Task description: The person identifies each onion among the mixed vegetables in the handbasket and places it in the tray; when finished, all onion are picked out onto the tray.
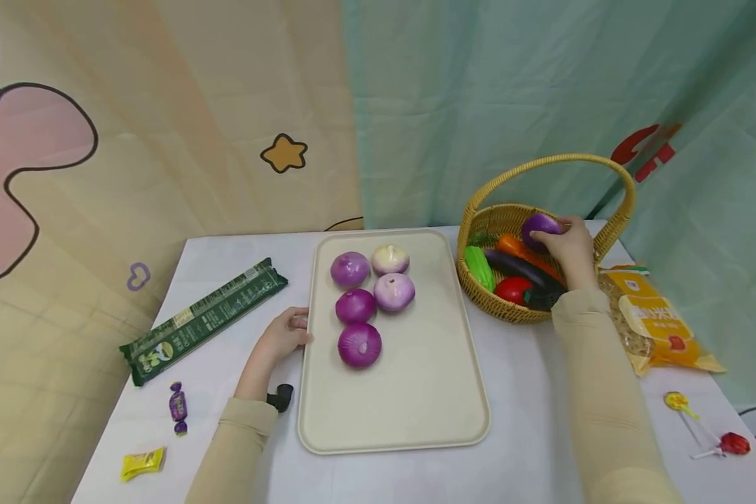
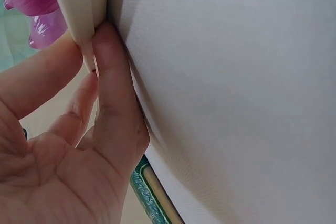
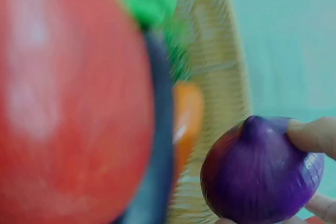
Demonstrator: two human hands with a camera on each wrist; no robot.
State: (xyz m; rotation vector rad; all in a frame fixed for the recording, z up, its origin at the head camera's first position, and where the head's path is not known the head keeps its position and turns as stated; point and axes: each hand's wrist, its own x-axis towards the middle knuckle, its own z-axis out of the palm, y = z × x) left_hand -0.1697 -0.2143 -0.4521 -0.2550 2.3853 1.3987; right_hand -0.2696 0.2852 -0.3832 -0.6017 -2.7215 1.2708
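Note:
In the head view my right hand [image 1: 573, 246] holds a purple onion [image 1: 542, 229] at the back right of a wicker basket [image 1: 504, 308]. The right wrist view shows fingers [image 3: 315, 136] spread round that onion [image 3: 262, 174]. My left hand [image 1: 285, 334] pinches the left rim of a cream tray [image 1: 428, 392], and the left wrist view has its thumb and fingers on both sides of the edge [image 2: 79, 3]. Several onions [image 1: 359, 345], purple to pale, lie on the upper left of the tray.
The basket also holds an eggplant [image 1: 518, 267], a tomato [image 1: 512, 289], a green vegetable [image 1: 479, 267] and a carrot-like orange one [image 1: 510, 243]. Around lie a green packet [image 1: 204, 320], wrapped candies [image 1: 178, 407], a yellow pasta bag [image 1: 658, 318] and lollipops [image 1: 733, 443]. A tall handle [image 1: 554, 159] arches over the basket.

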